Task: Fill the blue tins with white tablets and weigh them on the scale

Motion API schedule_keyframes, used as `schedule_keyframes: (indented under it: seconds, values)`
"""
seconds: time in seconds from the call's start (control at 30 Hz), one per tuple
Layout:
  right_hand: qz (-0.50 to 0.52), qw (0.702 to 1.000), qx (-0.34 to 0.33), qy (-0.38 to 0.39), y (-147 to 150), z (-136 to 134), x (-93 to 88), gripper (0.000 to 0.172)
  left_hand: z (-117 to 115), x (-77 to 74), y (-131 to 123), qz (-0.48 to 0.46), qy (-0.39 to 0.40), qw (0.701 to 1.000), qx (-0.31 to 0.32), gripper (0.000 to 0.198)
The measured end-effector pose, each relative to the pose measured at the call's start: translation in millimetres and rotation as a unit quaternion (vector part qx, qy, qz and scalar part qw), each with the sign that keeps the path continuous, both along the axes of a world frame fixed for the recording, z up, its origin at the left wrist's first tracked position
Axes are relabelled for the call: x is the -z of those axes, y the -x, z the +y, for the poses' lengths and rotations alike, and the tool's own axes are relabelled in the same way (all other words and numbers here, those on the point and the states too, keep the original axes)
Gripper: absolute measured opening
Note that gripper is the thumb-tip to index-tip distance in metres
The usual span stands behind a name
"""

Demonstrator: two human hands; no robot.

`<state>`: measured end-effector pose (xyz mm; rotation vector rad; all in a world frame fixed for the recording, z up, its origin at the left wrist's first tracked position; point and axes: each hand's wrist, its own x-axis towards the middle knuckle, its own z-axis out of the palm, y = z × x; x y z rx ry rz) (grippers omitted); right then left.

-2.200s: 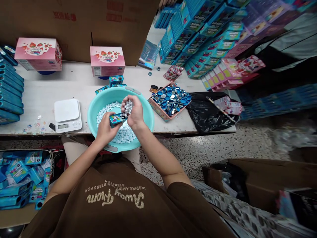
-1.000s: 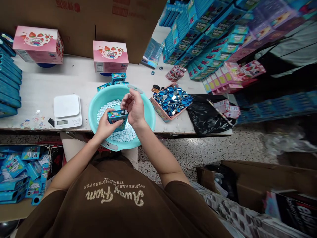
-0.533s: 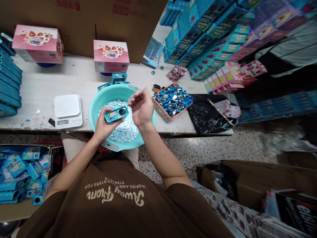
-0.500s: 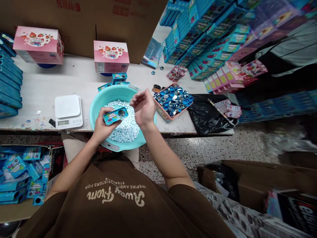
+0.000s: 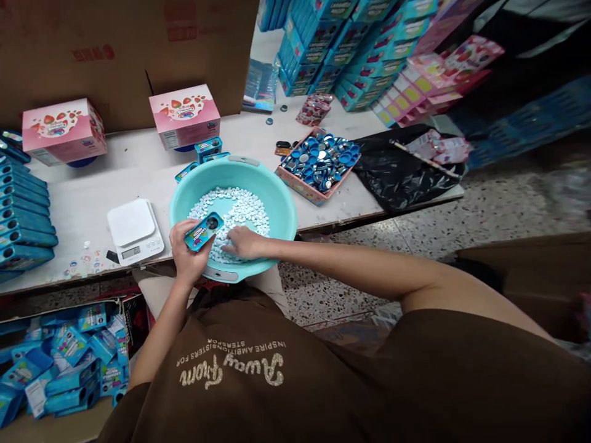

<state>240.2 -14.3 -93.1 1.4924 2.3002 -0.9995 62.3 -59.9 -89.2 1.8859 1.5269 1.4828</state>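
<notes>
My left hand is wrapped round a small blue candy box with a round dark opening in its upper face, tilted over the near left of a turquoise basin. Small white candies lie spread across the basin floor, with bare patches among them. My right hand is down in the basin, fingers curled into the candies just right of the box. Its fingertips are partly hidden among them.
A white scale stands left of the basin. Right of it sits a pink tray of blue-and-silver caps, beside a black plastic bag. Pink strawberry boxes and stacked blue boxes line the table. A carton of blue boxes is below left.
My right hand has come down from above the basin's right side into the candies. The candy box has tilted and shifted slightly down and left. The view has turned.
</notes>
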Motion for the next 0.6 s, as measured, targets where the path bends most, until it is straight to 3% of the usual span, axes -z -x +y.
schedule_keyframes:
  seconds: [0.13,0.2,0.3,0.37,0.47,0.53,0.6]
  values:
    - [0.086,0.994,0.040,0.048,19,-4,5.5,0.033,5,-3.6,-3,-0.028,0.004,0.999,-0.022,0.038]
    - [0.141,0.983,0.078,0.084,23,-2,8.0,0.042,6,-6.7,-2,-0.043,0.001,0.999,-0.018,0.038]
    - [0.227,0.939,0.182,0.184,20,6,6.8,0.053,6,-11.5,0,-0.058,0.013,0.998,-0.016,0.040]
    - [0.298,0.873,0.279,0.266,12,15,0.2,0.050,5,-15.2,1,-0.068,0.028,0.997,-0.020,0.042]
    - [0.430,0.727,0.388,0.369,-5,32,-19.5,0.040,5,-22.3,0,-0.081,0.054,0.995,-0.024,0.043]
    - [0.516,0.628,0.435,0.387,-15,42,-36.2,0.035,4,-28.1,-1,-0.080,0.069,0.994,-0.022,0.042]
    - [0.588,0.551,0.465,0.365,-20,49,-51.9,0.032,4,-33.8,-5,-0.063,0.080,0.995,-0.013,0.040]
